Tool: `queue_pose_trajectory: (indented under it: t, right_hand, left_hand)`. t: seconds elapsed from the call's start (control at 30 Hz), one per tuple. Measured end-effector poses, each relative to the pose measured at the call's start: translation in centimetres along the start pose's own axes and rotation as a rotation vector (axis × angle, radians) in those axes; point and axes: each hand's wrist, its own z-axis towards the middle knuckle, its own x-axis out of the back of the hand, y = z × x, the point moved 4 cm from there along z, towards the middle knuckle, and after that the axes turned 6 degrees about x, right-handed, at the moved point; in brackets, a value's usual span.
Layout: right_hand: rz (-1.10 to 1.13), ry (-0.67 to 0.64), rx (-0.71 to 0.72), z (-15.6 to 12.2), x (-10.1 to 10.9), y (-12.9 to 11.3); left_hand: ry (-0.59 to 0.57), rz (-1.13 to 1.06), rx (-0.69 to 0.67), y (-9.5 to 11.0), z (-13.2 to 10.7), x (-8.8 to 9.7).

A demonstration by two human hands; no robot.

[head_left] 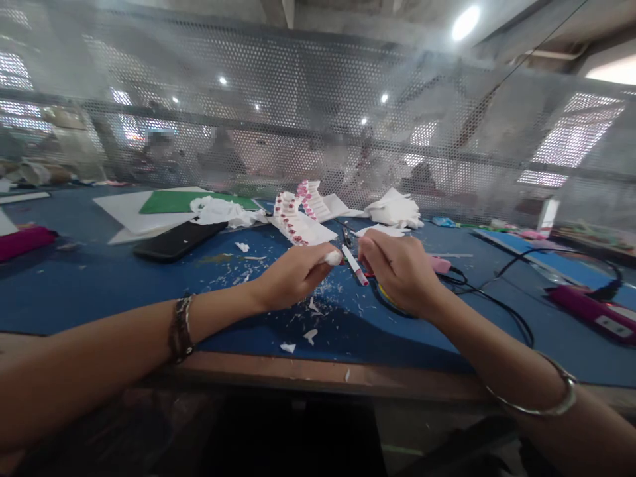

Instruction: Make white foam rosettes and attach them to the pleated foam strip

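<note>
My left hand (293, 275) is closed on a small white piece (332, 258) pinched at its fingertips. My right hand (397, 268) is closed round a white marker with a red tip (356, 266), which points down and to the right between the two hands. Both hands hover over the blue table mat (99, 285), close together and almost touching. Just behind them lies a folded white paper piece with rows of red marks (298, 222). White paper scraps (308, 334) lie scattered on the mat below the hands.
A black phone (179, 240) lies at the left, beside white and green sheets (171, 202). Crumpled white paper (395, 211) sits behind. Black cables (497, 305) and a pink tool (591, 311) lie to the right. A perforated metal screen (318, 119) closes the table's far side.
</note>
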Motion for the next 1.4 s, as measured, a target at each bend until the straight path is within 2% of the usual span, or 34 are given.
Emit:
queue_pose_trajectory:
  t: [0.17,0.23,0.47,0.6,0.73,0.93,1.13,1.27,1.4]
  right_hand:
    - [0.1,-0.179,-0.074,0.0,-1.5,-0.9]
    - [0.082,-0.207,-0.111,0.0,-2.2,-1.0]
    - [0.104,-0.162,-0.126,0.0,-2.5,-0.4]
    - [0.198,-0.225,-0.109,0.1,-2.2,-0.4]
    - [0.272,-0.295,-0.096,0.1,-2.2,-0.4]
    - [0.358,-0.321,-0.079,-0.2,-2.1,-0.5]
    - [0.403,-0.249,-0.144,0.0,-2.1,-0.4]
    - [0.465,-0.258,-0.15,-0.1,-2.5,-0.3]
    - [0.459,-0.294,-0.152,-0.1,-2.4,-0.2]
  left_hand:
    - [-0.104,0.107,0.043,-0.6,-0.2,-1.3]
    - [-0.137,0.113,0.024,-0.6,-0.2,-1.7]
    - [-0.172,-0.143,0.039,-0.4,-0.1,-1.2]
    - [-0.174,-0.246,0.091,-0.2,0.0,-0.6]
    - [-0.183,-0.264,0.154,-0.2,0.2,-0.4]
    - [-0.192,-0.253,0.149,-0.3,0.4,-0.5]
    - [-0.243,-0.241,0.113,-0.1,0.1,-0.9]
    - [-0.25,-0.289,0.185,-0.3,0.1,-0.8]
    - [-0.317,-0.484,0.281,-0.8,0.1,-1.1]
